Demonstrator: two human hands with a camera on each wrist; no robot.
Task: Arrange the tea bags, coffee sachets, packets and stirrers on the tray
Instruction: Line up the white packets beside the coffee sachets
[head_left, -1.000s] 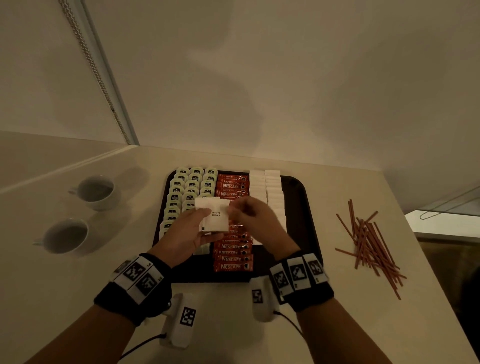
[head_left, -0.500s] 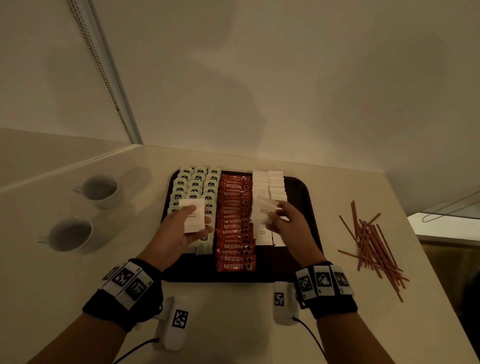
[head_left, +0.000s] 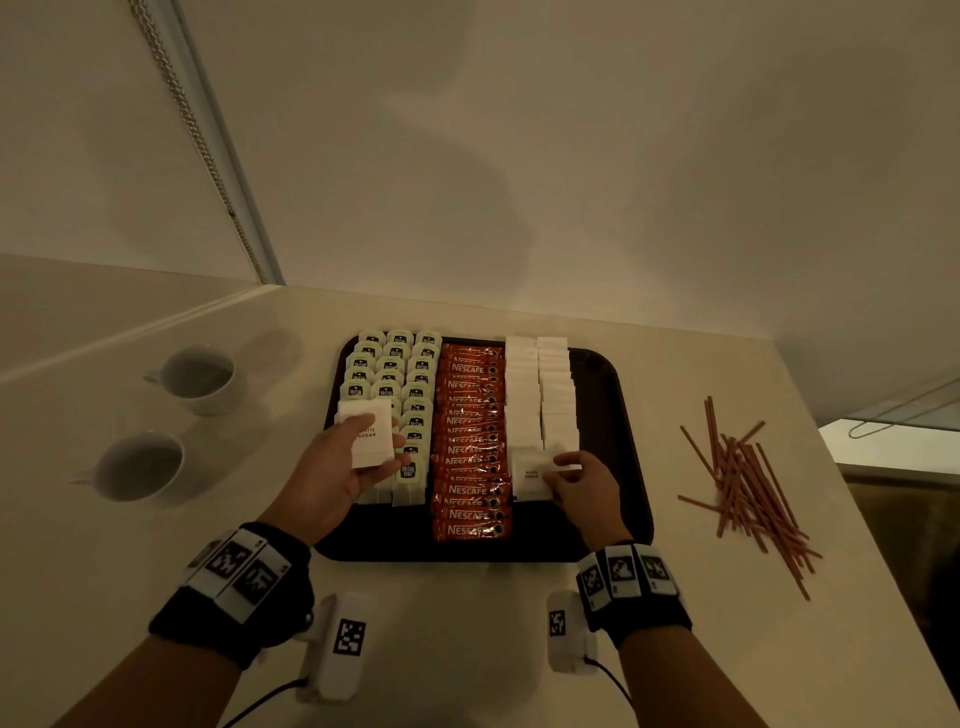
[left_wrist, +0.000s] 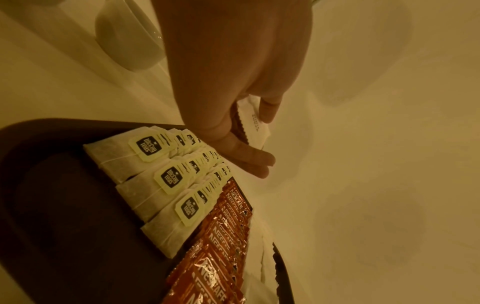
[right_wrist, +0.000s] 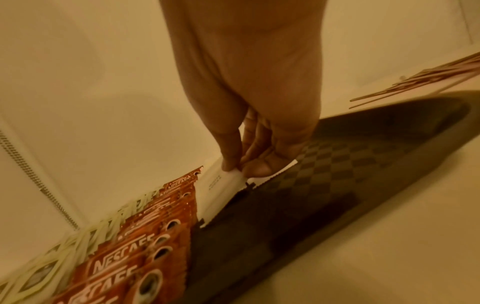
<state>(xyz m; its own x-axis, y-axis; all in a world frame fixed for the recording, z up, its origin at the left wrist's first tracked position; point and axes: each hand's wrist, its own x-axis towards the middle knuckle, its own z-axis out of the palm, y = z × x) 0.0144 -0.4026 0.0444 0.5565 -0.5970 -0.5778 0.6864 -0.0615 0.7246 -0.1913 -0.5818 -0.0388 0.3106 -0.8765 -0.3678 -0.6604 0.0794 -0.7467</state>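
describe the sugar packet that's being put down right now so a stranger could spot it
On the dark tray, find the white column right of the orange coffee sachets. The sugar packet is at its near end. It alone is pinched by the right hand; the left hand holds spare packets.

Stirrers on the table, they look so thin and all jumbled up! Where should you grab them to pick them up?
Probably from above, pinching across the middle of the stirrers, where most of them overlap. They lie flat on the table, right of the tray, their ends fanning apart, so a grip at one end would likely catch only a few.

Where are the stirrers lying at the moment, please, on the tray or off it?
Off: the stirrers lie on the counter, right of the tray.
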